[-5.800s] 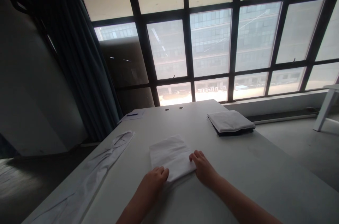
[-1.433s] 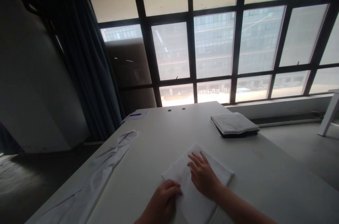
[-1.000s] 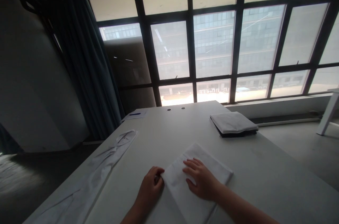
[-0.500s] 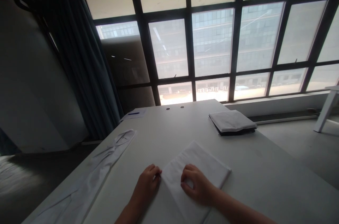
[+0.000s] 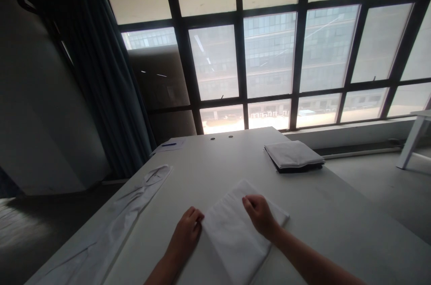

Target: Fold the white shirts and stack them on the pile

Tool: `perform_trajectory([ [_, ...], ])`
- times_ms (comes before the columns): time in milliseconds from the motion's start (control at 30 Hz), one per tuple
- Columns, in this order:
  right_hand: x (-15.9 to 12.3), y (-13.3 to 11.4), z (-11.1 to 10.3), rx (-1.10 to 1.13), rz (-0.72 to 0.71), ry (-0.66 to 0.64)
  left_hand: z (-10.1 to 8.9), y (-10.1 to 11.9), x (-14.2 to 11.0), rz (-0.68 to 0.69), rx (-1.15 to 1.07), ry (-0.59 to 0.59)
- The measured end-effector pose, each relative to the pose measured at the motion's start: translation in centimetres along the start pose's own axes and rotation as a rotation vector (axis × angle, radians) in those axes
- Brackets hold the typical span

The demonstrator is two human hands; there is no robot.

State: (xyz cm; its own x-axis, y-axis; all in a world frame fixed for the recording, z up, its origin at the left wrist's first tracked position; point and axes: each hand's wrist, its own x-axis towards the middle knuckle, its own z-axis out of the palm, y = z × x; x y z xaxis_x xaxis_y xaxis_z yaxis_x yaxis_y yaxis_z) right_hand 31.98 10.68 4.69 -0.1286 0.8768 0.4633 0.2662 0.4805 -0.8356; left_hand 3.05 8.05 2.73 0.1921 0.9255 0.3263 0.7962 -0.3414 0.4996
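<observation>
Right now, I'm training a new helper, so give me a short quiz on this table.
1. Which lies on top of the white cloth: the left hand or the right hand?
2. True or false: the folded stack has its dark layer on top.
3. What lies on the paper at the far end of the table?

Key: 1. right hand; 2. false, the dark layer is underneath; 3. a blue pen.
</observation>
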Motion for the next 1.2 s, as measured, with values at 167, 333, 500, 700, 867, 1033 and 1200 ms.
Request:
perform_trajectory([
  [167, -1.1, 1.5, 1.2, 0.027, 0.061, -0.034, 0.0, -0.3, -0.1, -0.014, 0.026, -0.012],
  [333, -2.9, 2.1, 2.3, -0.170, -0.021, -0.152, -0.3, -0.5, 0.0, -0.012, 0.090, 0.003],
  [500, -4.0, 1.1, 2.5, -0.395, -0.153, -0.262, -0.6, -0.1, 0.2, -0.028, 0.072, -0.006],
  [700, -4.7, -0.1, 2.9, -0.549, -0.168, -0.329, -0.5, 0.7, -0.3, -0.008, 0.243, 0.149],
  [867, -4.2, 0.6, 3.5, -0.442, -0.105, -0.269, 2.3, 3.1, -1.4, 0.254, 0.322, 0.037],
  [1033, -2.3, 1.7, 2.7, -0.086, 0.068, -0.018, 4.0, 4.6, -2.2, 0.227, 0.327, -0.302],
  [1200, 0.6, 3.6, -0.2, -0.019, 0.170, 0.223, 2.5, 5.7, -1.8, 0.100, 0.318, -0.450],
])
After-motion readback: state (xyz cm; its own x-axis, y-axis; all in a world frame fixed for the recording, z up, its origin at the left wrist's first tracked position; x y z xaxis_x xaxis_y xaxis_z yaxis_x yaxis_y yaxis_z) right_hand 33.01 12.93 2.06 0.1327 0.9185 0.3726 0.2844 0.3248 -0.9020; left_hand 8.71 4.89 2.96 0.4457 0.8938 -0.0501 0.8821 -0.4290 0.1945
